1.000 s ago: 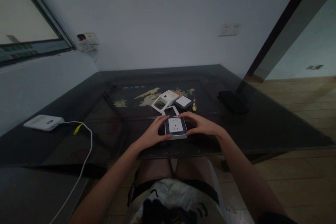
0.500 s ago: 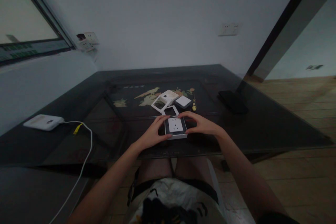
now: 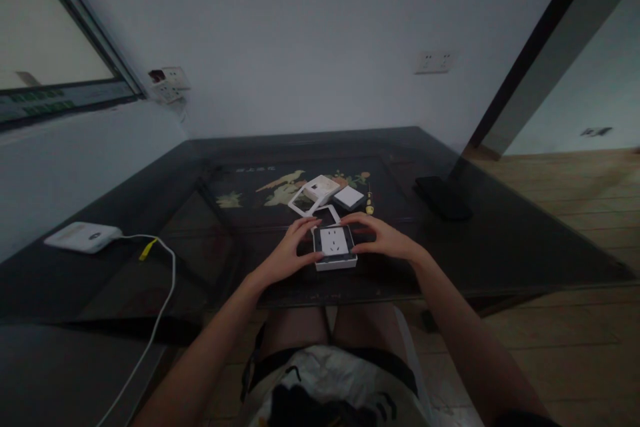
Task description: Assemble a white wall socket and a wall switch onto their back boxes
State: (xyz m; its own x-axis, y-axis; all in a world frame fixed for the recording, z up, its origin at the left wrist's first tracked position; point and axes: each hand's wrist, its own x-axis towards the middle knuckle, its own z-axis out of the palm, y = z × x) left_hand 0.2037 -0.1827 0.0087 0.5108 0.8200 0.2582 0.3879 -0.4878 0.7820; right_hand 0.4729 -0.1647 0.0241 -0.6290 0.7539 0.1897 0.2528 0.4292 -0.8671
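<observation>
Near the front edge of the table, a wall socket (image 3: 333, 241) with a white face and dark surround sits on a white mounting box (image 3: 336, 265). My left hand (image 3: 286, 251) grips its left side, thumb at the near corner and fingers at the far one. On the opposite side my right hand (image 3: 387, 238) holds it the same way. Just beyond lies a white frame (image 3: 335, 213), partly behind my fingers. Another white frame (image 3: 299, 205) leans by a white box (image 3: 323, 185), and a switch with a white plate (image 3: 349, 197) lies beside them.
A yellow-handled screwdriver (image 3: 369, 205) lies right of the switch. A black phone-like object (image 3: 443, 198) rests farther right. At left, a white device (image 3: 84, 237) trails a white cable (image 3: 173, 267) over the table's front edge. Wall outlets (image 3: 434, 62) are behind.
Both hands stay on the socket, with small shifts of the thumbs. More of the mounting box's front side shows now. The whole view has dropped slightly; the other things lie as before.
</observation>
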